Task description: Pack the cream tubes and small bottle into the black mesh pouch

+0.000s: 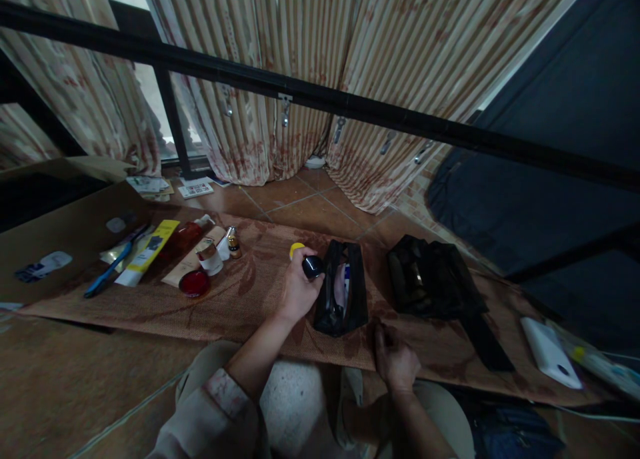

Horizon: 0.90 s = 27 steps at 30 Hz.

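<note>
My left hand point(297, 286) is closed round a small container with a shiny black round end point(313, 266). A yellow round part point(296, 249) shows behind my fingers; I cannot tell whether it belongs to the same item. Just right of this hand stands a black pouch point(357, 292) with its top unzipped, and pale and blue-white items point(345, 282) show inside. My right hand point(397, 359) rests at the bench's front edge, right of the pouch, its fingers curled in with nothing visible in them.
Toiletries cover the left of the cloth-covered bench point(260, 312): a yellow-white tube point(150, 252), a blue toothbrush point(115, 266), a red-lidded jar point(194, 284), small bottles. A cardboard box point(75, 239) stands far left. Rightward lie a black mesh bag point(435, 279) and a white device point(550, 352).
</note>
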### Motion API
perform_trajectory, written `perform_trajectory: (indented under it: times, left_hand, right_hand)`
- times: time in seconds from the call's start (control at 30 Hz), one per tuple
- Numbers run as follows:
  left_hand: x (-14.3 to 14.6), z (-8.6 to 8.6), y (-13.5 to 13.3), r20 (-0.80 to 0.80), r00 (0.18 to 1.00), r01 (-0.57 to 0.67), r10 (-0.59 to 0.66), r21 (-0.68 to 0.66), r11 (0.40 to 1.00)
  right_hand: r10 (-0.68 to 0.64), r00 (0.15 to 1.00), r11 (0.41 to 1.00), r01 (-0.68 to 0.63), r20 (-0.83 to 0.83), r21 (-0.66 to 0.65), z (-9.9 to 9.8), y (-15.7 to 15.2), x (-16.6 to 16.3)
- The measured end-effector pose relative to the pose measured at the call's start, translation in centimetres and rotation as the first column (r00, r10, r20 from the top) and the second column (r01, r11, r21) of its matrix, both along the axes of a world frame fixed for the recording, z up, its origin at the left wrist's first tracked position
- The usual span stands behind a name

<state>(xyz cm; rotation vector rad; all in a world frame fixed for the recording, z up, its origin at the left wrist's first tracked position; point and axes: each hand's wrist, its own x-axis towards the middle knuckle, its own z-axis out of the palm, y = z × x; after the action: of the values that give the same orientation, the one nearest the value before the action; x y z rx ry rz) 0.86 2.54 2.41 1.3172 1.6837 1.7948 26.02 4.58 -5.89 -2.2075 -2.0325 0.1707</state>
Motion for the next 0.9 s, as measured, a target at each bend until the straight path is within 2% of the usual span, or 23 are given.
perform_trajectory:
  times: [0.17,0.33,0.53,0.9]
  left_hand:
    - [-0.09,-0.43,0.22,0.044,0.999,-0.027,0.029,-0.046,0.999]
    - [-0.16,-0.55,0.17,0.002,0.997,-0.079,0.079,-0.113,0.99]
    - [-0.18,-0.69,0.24,-0.006,0.996,-0.093,0.092,-0.117,0.989]
    - [-0.16,-0.57,0.27,-0.001,0.997,-0.079,0.08,-0.105,0.991]
  right_hand:
    - [0.019,1.0,1.0,-0.019,0.005,0.017,-0.06,-0.02,0.02]
    - [0.024,1.0,1.0,-0.025,0.02,0.016,-0.09,-0.07,0.02]
    - [0.016,1.0,1.0,-0.016,-0.014,0.012,-0.19,-0.02,0.02]
    - [0.015,1.0,0.999,-0.015,0.02,-0.042,0.06,0.02,-0.02]
